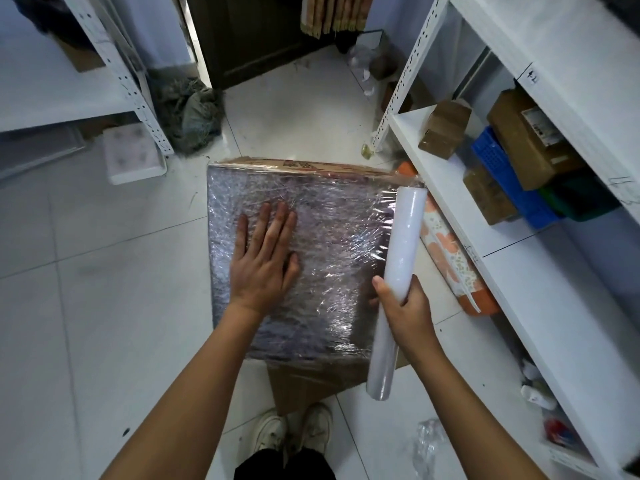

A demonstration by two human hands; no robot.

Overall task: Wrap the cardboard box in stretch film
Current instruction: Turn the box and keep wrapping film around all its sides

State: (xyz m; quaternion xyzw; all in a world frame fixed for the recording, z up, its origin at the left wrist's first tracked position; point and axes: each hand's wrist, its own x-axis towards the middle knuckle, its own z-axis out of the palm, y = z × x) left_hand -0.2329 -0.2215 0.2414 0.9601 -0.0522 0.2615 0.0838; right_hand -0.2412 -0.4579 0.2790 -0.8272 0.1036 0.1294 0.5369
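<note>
The cardboard box sits mid-frame on the tiled floor, its top already shiny with stretch film. My left hand lies flat on it, fingers straight. My right hand grips the film roll along the box's right edge.

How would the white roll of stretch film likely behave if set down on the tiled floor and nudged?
The white roll of stretch film is a long smooth cylinder, so it would probably roll sideways. Its glossy surface looks slippery. The right hand holds it by one spot without sagging, so it seems stiff.
</note>
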